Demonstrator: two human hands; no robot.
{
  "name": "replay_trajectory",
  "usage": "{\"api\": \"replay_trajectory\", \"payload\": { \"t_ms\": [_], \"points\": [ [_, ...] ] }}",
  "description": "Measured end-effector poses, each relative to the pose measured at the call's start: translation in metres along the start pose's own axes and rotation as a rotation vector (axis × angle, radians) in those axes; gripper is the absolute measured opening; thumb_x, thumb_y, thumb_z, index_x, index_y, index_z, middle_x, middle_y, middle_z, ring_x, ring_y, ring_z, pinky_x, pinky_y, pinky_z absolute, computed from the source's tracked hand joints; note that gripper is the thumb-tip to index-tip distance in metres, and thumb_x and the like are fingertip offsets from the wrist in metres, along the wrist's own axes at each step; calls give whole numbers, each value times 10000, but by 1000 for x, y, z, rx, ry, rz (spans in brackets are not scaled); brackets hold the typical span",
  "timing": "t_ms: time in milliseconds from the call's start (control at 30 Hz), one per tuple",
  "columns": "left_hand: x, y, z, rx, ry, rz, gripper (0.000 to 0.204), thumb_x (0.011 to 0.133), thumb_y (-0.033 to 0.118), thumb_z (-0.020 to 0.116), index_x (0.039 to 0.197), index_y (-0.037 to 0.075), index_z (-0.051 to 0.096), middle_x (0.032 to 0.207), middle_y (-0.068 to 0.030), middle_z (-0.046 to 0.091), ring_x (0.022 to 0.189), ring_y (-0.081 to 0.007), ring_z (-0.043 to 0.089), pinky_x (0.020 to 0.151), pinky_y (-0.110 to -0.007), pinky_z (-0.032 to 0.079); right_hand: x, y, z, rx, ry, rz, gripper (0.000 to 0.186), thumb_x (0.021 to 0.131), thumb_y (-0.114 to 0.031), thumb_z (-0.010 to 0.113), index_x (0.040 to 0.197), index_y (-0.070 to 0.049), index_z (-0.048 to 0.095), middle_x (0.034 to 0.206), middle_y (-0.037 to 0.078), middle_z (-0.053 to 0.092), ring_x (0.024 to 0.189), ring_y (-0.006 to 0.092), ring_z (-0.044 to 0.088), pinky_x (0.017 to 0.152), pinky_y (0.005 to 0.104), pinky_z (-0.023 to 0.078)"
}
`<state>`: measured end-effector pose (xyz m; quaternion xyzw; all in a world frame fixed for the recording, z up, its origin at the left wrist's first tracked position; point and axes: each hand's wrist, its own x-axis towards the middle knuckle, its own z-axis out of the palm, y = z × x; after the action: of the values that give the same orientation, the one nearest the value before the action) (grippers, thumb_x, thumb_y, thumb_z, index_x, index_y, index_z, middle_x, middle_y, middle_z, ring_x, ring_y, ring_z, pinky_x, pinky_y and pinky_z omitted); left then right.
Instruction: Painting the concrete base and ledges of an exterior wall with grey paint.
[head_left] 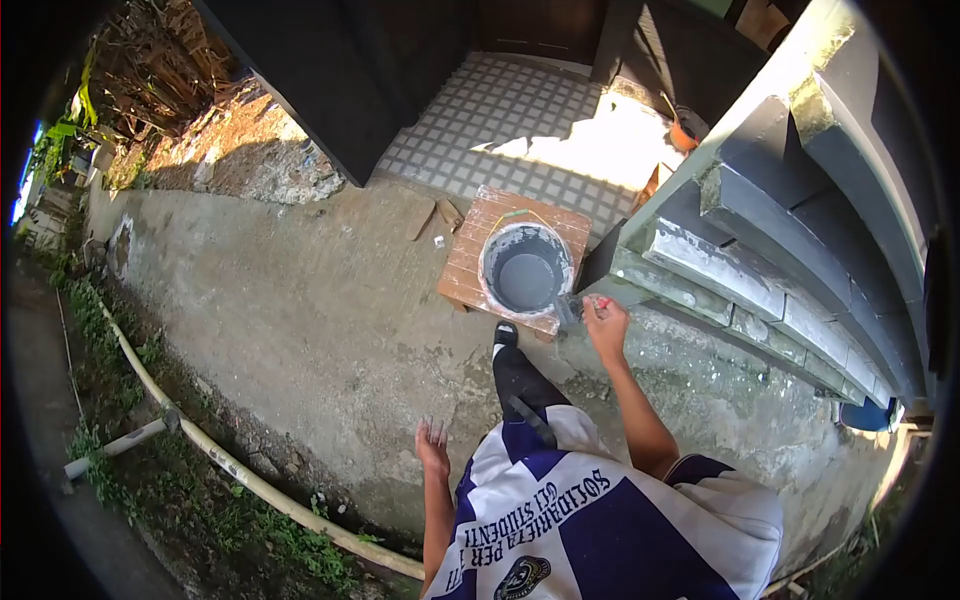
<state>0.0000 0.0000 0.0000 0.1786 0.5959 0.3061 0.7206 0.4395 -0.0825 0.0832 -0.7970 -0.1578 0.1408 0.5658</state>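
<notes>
While the right hand [606,322] gripped a red-handled paintbrush [580,308] at mid-frame, the bucket of grey paint [526,270] sat just to its upper left on a wooden board [470,262]; the left hand [433,447], fingers spread and holding nothing, hung well apart, lower in frame

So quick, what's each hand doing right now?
Left hand: open, fingers spread, holding nothing.
Right hand: closed on a small red-handled paintbrush, beside the round grey paint bucket on the square wooden board.
</notes>
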Motion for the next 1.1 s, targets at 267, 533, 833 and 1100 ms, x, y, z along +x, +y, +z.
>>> {"api": "replay_trajectory", "payload": {
  "t_ms": [267,533,833,1100],
  "points": [
    [71,62,101,171,31,20,484,968,245,566,1409,97,430,1409,-70,512,1202,-248,556,982,-375,428,130,71,102,-429,-266,-61,274,897,-185,633,736,32,590,666,173,614,620,311,631,582,397,466],
    [164,32,211,520,-247,79,378,951,112,610,1317,36,548,1264,-86,607,1060,-181,635,836,-275,501,162,155,177,-864,-412,-45,293,977,-255,495,1041,15,589,992,233,619,811,425,653,700,494,540],
    [251,-5,286,551,-333,90,416,922,96,656,1305,-20,541,1014,-86,680,942,-125,635,885,-256,488,172,172,204,-888,-417,2,288,985,-222,487,1096,31,566,1057,257,597,888,423,647,739,479,550],
    [266,-10,288,460,-428,-78,315,932,126,654,1218,-4,628,1022,-60,660,890,-115,639,735,-285,601,172,171,185,-787,-596,-73,308,949,-174,547,1115,78,607,1045,289,610,899,448,631,796,457,535]
  ]
}}
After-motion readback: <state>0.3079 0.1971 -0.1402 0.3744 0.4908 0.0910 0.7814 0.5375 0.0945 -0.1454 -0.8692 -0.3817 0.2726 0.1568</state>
